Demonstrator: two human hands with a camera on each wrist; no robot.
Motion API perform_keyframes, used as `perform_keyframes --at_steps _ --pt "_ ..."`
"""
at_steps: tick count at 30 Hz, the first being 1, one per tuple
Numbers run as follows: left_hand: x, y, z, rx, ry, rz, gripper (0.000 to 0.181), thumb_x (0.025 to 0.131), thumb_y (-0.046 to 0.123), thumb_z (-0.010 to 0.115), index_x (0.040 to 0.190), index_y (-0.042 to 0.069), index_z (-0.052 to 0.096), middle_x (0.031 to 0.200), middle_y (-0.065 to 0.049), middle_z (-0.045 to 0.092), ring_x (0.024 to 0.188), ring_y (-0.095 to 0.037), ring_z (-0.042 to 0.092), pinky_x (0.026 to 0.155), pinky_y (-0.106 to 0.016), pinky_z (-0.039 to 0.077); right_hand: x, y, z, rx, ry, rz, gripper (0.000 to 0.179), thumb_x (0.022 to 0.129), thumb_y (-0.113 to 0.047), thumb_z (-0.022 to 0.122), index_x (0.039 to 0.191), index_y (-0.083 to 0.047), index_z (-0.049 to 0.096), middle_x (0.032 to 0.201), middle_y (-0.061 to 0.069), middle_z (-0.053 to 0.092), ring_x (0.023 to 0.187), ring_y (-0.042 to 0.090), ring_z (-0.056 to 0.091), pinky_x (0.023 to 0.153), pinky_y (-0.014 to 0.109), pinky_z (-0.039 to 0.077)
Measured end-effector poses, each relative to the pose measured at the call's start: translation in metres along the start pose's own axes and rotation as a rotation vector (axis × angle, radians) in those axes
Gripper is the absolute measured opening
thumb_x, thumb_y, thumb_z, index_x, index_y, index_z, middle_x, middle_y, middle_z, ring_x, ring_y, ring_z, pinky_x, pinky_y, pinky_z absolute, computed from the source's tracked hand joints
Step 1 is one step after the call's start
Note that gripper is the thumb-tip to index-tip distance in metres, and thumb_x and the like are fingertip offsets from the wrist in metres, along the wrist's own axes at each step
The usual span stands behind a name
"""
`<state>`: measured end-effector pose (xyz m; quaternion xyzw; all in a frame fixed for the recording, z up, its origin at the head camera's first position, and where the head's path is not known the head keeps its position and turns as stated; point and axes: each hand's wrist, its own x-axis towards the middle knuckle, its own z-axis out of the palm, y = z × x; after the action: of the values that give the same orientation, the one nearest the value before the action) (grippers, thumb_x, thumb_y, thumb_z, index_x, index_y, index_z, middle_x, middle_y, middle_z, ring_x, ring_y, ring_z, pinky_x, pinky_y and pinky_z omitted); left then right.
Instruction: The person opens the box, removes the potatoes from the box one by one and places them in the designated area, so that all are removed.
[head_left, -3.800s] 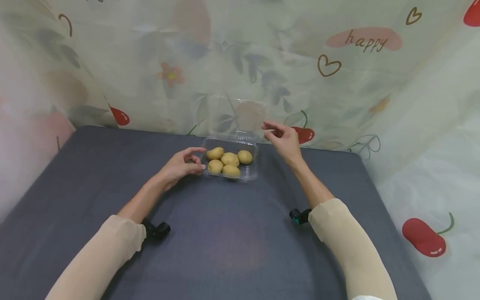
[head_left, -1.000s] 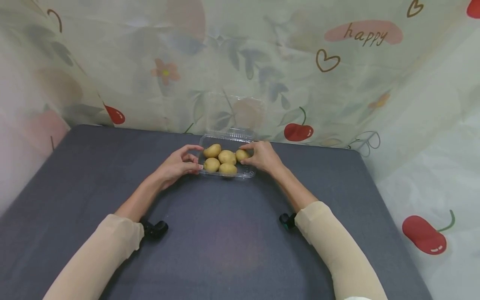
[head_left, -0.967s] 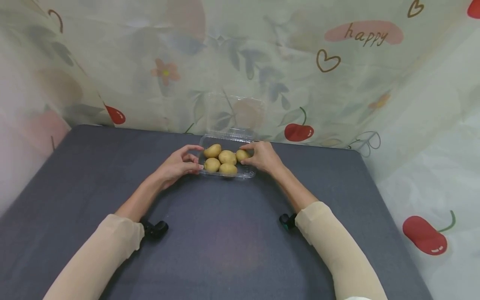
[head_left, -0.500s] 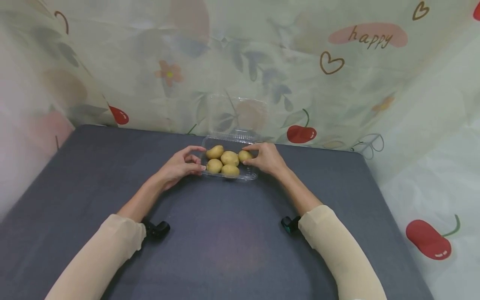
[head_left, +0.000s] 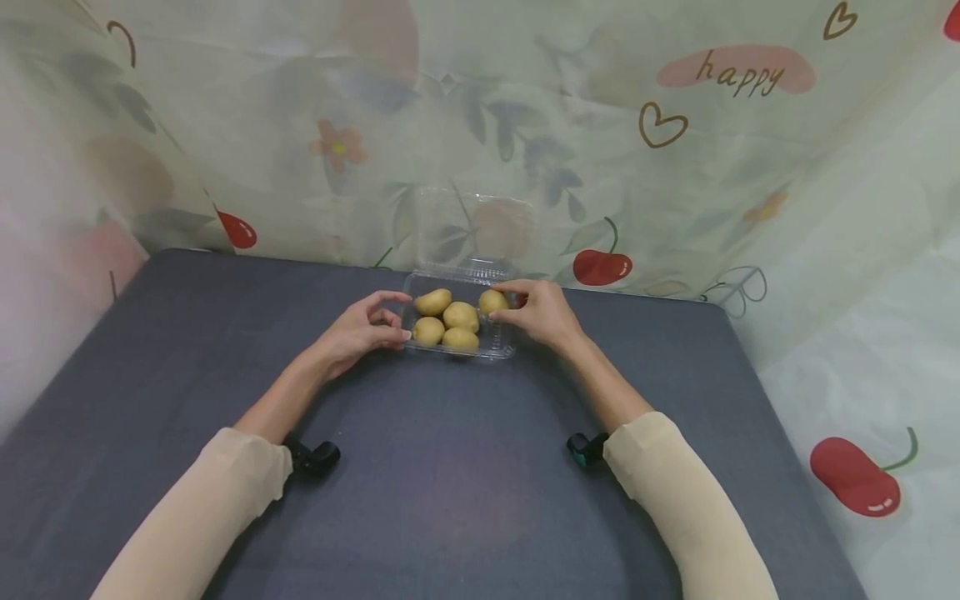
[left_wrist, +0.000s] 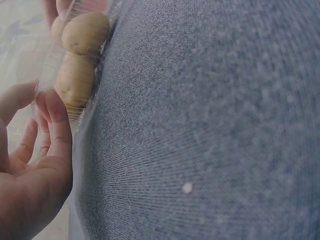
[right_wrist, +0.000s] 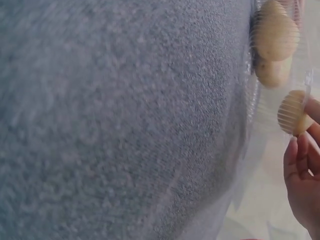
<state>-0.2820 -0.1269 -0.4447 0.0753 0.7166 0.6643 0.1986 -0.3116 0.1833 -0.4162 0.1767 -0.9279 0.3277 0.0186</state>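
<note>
A clear plastic clamshell container (head_left: 495,346) lies on the table with its lid (head_left: 476,225) raised against the backdrop. Several yellow potatoes (head_left: 460,317) sit inside, mostly toward the left. My left hand (head_left: 358,333) holds the container's left side; in the left wrist view, thumb and fingers (left_wrist: 57,120) close on the clear rim beside the potatoes (left_wrist: 75,80). At the right side, my right hand (head_left: 543,315) pinches one potato (head_left: 492,302) between thumb and fingers. In the right wrist view, that potato (right_wrist: 292,112) appears raised apart from the others (right_wrist: 275,37), behind the ribbed wall.
The table (head_left: 450,467) has a dark grey cloth cover. A patterned backdrop (head_left: 337,100) hangs just behind the container and along both sides. Dark wrist cameras (head_left: 315,458) sit at the sleeve cuffs.
My right hand has come down from near the lid to the rightmost potato, pinched it and lifted it slightly away from the others. My left hand has stayed at the container's left side.
</note>
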Motion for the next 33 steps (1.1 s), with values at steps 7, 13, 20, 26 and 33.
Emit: perform_keyframes --at_steps 7,13,20,26,33 --pt "-0.001 -0.002 0.001 0.01 -0.002 -0.005 0.065 0.091 0.003 0.072 0.147 0.01 0.04 0.098 -0.012 0.055 0.09 -0.027 0.064 0.089 -0.043 0.056 -0.003 0.003 -0.006 0.038 0.037 0.034 0.042 0.083 -0.034 0.083 0.122 -0.022 0.073 0.088 0.002 0.07 0.077 0.017 0.062 0.058 0.032 0.048" --pt "-0.002 -0.002 0.001 0.009 -0.009 -0.014 0.065 0.091 0.004 0.071 0.147 0.01 0.04 0.099 -0.014 0.055 0.091 -0.028 0.065 0.089 -0.044 0.055 -0.006 0.006 -0.012 0.071 0.08 0.04 0.042 0.084 -0.033 0.082 0.122 -0.021 0.072 0.098 0.002 0.072 0.088 0.018 0.066 0.068 0.035 0.055" --pt "0.0 -0.001 0.0 0.015 -0.008 -0.013 0.065 0.092 0.003 0.07 0.148 0.011 0.039 0.099 -0.013 0.055 0.092 -0.029 0.064 0.09 -0.044 0.055 -0.01 0.011 -0.019 0.106 0.129 0.001 0.043 0.084 -0.031 0.082 0.123 -0.017 0.072 0.112 0.005 0.071 0.092 0.019 0.068 0.078 0.036 0.058" --pt "0.0 0.0 0.0 0.01 -0.008 -0.008 0.064 0.092 0.003 0.07 0.147 0.011 0.04 0.098 -0.014 0.056 0.091 -0.029 0.063 0.091 -0.045 0.055 -0.011 0.017 -0.023 0.136 0.126 0.003 0.044 0.085 -0.028 0.081 0.126 -0.014 0.07 0.121 0.007 0.068 0.097 0.022 0.069 0.084 0.037 0.058" --pt "0.001 -0.001 0.0 -0.001 -0.003 -0.008 0.063 0.092 0.003 0.07 0.146 0.011 0.04 0.098 -0.014 0.056 0.09 -0.029 0.063 0.091 -0.046 0.055 -0.017 0.025 -0.028 0.162 0.112 -0.003 0.043 0.087 -0.024 0.078 0.127 -0.012 0.068 0.125 0.008 0.065 0.1 0.024 0.071 0.082 0.039 0.059"
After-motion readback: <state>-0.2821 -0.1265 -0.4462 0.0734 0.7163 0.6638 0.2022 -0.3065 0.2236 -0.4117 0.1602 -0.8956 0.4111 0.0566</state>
